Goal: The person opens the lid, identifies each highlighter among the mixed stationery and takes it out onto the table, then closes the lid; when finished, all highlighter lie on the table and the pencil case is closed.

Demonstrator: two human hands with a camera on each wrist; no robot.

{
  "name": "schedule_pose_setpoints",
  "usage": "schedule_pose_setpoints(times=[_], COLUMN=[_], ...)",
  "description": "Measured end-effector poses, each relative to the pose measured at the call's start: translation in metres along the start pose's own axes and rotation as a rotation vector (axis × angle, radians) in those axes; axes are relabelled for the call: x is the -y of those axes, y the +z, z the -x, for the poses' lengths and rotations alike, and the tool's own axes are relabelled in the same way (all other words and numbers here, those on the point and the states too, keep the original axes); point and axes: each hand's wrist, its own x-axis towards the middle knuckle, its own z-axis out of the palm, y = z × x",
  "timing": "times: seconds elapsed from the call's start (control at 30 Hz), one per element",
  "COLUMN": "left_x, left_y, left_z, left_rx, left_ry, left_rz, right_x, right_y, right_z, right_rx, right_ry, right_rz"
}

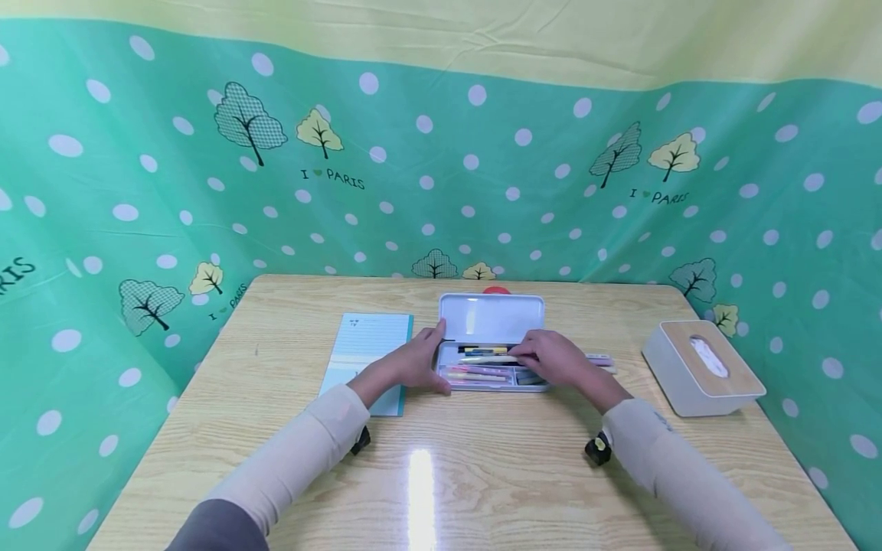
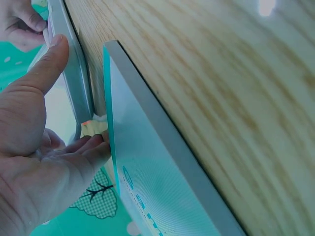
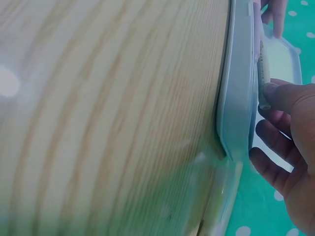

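Observation:
A white pencil case [image 1: 530,386] lies with its lid [image 1: 492,317] raised at the back. Inside are several pens, pink ones [image 1: 475,373] in the front compartment. My left hand [image 1: 416,360] spans the left end of the case; its straight thumb touches the front wall, and its fingers reach behind, near the lid. Thumb and forefinger of my right hand [image 1: 551,356] pinch the end of a pale-barrelled pen [image 3: 264,73] over the case. In the head view, that pen [image 1: 485,359] slants leftward across the back compartment, its far end partly among other pens.
A lined notebook [image 1: 365,337] with a teal edge lies left of the case. Purplish pens [image 1: 601,361] stick out beyond my right hand. A tissue box [image 1: 703,367] stands at the right edge of the table. Something red [image 1: 496,290] shows behind the lid.

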Motion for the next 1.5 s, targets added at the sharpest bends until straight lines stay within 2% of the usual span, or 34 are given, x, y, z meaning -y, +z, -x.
schedule_pose_setpoints(times=[0.33,0.87,1.17,1.5], left_x=[0.001,0.0,0.0,0.0], left_y=[0.001,0.002,0.001,0.0], left_z=[0.0,0.002,0.002,0.002], left_rx=[-0.003,-0.007,-0.005,-0.003], left_ry=[0.002,0.002,-0.003,-0.007], left_rz=[0.014,0.03,0.034,0.034], right_x=[-0.016,-0.047,-0.069,-0.083], right_y=[0.0,-0.008,-0.011,-0.015], right_z=[0.015,0.048,0.071,0.093], right_rx=[-0.064,-0.139,-0.15,-0.152], right_ry=[-0.008,0.125,0.232,0.253], right_rz=[-0.038,-0.135,-0.121,-0.136])
